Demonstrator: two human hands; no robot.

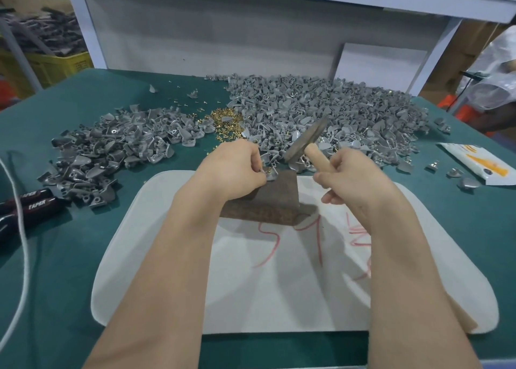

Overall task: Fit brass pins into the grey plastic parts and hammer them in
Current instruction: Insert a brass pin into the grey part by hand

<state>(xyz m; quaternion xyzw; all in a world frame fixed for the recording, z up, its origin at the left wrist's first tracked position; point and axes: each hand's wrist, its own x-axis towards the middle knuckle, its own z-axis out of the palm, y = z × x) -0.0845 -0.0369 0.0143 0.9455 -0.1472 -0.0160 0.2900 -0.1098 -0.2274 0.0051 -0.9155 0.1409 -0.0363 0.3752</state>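
**Pin seated, hammer up, blow pending**

The left hand (234, 170) pinches a grey plastic part (270, 175) at the far left corner of the dark block (268, 198), with a brass pin (267, 169) standing in it. The right hand (351, 178) is curled round the wooden handle of the hammer (307, 137), whose head hangs above the block's far edge. The part looks light, stiff and slick, so it is likely to skid or tip; hold it low by its flat wing, with fingers off the pin. The pin is tiny and probably bends easily. The heaps of parts (321, 109) crowd just beyond the block. The swing has room above the block, and the white mat (279, 285) lies under it and on its near side.
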